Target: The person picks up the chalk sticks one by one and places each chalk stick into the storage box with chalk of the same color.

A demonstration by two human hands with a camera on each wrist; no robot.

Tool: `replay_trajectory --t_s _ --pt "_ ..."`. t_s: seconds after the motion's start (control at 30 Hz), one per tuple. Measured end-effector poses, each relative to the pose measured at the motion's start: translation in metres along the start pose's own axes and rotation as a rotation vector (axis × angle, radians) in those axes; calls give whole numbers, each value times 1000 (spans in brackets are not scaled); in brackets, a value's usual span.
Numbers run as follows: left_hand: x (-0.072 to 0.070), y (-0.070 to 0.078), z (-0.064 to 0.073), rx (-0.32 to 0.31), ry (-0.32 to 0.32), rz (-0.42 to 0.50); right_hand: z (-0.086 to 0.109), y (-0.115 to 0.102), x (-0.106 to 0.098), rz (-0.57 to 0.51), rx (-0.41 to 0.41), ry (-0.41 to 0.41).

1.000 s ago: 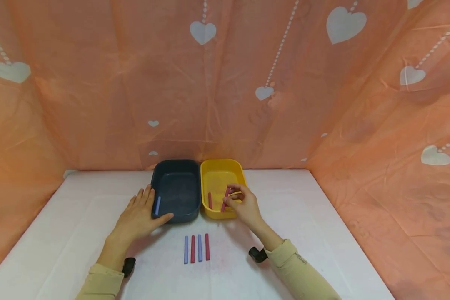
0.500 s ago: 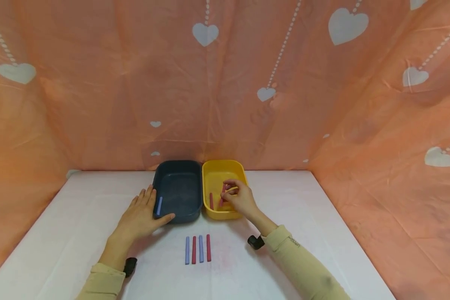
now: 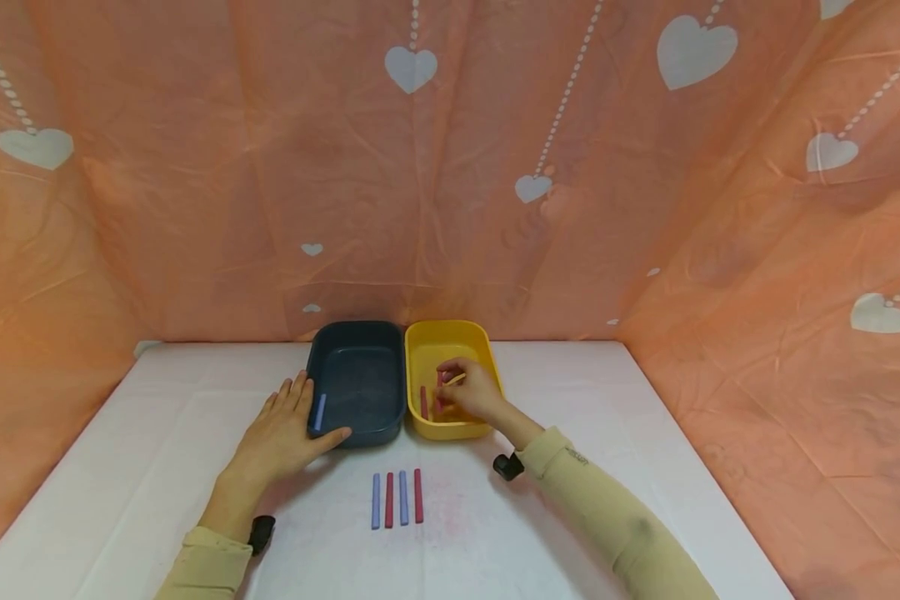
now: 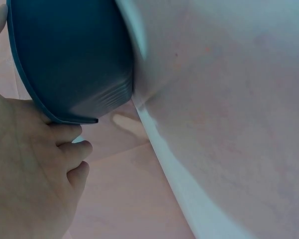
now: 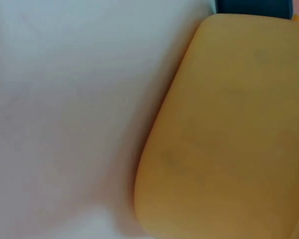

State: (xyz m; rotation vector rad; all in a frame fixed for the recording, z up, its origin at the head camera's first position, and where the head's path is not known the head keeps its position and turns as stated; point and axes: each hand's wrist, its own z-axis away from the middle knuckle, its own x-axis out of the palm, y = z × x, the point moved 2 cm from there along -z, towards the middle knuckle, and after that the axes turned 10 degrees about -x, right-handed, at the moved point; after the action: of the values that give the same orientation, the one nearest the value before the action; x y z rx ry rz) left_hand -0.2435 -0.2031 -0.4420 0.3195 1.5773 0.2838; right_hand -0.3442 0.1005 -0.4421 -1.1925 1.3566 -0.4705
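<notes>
My left hand (image 3: 276,433) rests at the near left corner of a dark blue tray (image 3: 360,437), fingers straight along its side and thumb at the front rim. The left wrist view shows those fingers (image 4: 72,152) against the tray's outer rim. Over the yellow tray (image 3: 450,431), my right hand (image 3: 474,392) pinches a red chalk stick (image 3: 440,381), its lower end down inside the tray. Another red chalk stick (image 3: 423,402) leans inside at the left. One blue chalk stick (image 3: 320,412) lies in the dark tray. The right hand is outside the right wrist view.
Several chalk sticks, blue (image 3: 376,501) and red (image 3: 418,496) alternating, lie in a row on the white tabletop (image 3: 330,558) in front of the trays. The trays stand side by side near the back edge. An orange curtain (image 3: 345,167) with hearts encloses the table.
My right hand has moved left and farther into the yellow tray, lowering the pinched red chalk stick beside the other one. My left hand has kept its place.
</notes>
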Motion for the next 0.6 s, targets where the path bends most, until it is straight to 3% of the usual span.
replay_trajectory --t_s 0.23,0.43,0.6 --pt "0 0 0 -4 -3 1 -8 5 4 -43 114 -69" --pt "-1 0 0 2 4 2 -14 7 7 60 107 -109" --pt "-2 0 0 3 8 -1 -16 8 9 66 124 -137"
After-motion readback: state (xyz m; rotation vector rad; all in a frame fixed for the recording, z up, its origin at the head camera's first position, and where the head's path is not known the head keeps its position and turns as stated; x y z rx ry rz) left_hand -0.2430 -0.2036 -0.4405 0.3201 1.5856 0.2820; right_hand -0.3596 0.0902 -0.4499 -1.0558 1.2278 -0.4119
